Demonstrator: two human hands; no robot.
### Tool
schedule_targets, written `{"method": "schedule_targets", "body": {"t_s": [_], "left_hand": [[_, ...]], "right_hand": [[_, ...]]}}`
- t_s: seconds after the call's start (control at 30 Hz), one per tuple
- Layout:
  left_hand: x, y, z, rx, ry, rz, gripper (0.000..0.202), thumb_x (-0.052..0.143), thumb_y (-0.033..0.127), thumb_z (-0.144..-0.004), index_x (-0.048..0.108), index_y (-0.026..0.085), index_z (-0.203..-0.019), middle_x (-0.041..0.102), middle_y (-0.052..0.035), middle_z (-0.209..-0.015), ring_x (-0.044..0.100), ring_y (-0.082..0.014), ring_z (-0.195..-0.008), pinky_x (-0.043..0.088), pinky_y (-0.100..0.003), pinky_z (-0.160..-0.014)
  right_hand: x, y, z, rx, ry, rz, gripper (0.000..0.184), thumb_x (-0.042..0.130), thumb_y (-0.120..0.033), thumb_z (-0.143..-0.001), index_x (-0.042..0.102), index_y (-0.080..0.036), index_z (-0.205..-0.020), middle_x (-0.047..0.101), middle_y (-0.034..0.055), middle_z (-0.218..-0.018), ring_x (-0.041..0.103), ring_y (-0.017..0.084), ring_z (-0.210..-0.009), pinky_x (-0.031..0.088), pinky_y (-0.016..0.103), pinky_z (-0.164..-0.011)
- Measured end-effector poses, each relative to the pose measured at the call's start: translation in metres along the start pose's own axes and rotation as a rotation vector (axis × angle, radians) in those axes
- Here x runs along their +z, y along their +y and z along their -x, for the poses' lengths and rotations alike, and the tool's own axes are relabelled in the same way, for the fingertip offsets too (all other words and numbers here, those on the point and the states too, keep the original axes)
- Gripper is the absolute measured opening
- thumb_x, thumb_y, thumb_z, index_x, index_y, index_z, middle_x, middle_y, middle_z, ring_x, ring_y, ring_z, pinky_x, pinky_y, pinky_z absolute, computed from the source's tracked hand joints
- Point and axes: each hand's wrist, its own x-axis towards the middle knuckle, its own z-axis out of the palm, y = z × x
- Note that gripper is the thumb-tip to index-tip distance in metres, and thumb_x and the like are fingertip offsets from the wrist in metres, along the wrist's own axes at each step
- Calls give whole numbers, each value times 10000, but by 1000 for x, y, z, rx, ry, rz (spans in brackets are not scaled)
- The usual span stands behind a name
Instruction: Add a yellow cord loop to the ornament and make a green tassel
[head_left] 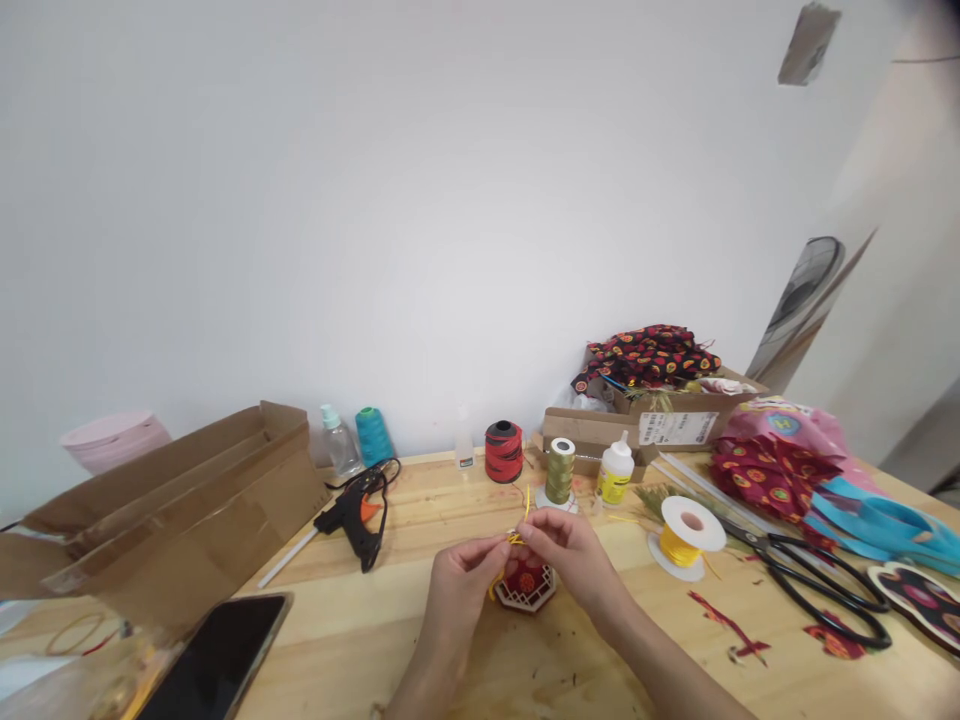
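Observation:
My left hand (466, 590) and my right hand (574, 560) meet at the middle of the table, fingertips pinched on a thin yellow cord (514, 538). One end of the cord sticks up between the hands; another part hangs below the left fingers. Just beneath lies an octagonal ornament (526, 590) with a pale lattice rim and dark red patterned fabric, partly covered by my fingers. Whether the cord is tied to the ornament is hidden. To the right stands a white spool of yellow cord (681, 545).
At left are a cardboard box (202, 520), a black phone (217, 655) and a glue gun (360, 522). Thread spools, red (503, 452) and olive (559, 472), stand near the wall beside a glue bottle (615, 472). Black-handled scissors (806, 580) and fabric scraps (727, 628) lie at right.

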Motion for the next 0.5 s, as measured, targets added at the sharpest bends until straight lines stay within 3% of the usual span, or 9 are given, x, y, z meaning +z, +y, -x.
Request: {"method": "schedule_targets", "body": {"t_s": [0.13, 0.33, 0.5], "left_hand": [[0, 2, 0, -6, -33, 15, 266, 637, 316, -626, 686, 143, -822, 690, -61, -684, 580, -159, -645, 439, -269, -669], [2, 0, 0, 12, -77, -213, 238, 625, 318, -630, 700, 131, -755, 673, -38, -590, 562, -153, -581, 419, -241, -567], [2, -1, 0, 29, -83, -236, 231, 620, 326, -628, 706, 126, -706, 657, -21, -542, 536, -132, -524, 390, -219, -511]], "right_hand": [[1, -3, 2, 51, 17, -12, 343, 605, -476, -627, 551, -139, -655, 586, -13, -529, 584, 128, -525, 448, 243, -557], [-2, 8, -3, -51, 52, 69, 330, 632, -465, -594, 565, -142, -607, 561, -12, -545, 515, 110, -486, 425, 232, -493], [-1, 4, -1, -148, 42, 163, 242, 656, -379, -594, 620, -142, -560, 545, -2, -602, 494, 115, -580, 398, 209, -523]]}}
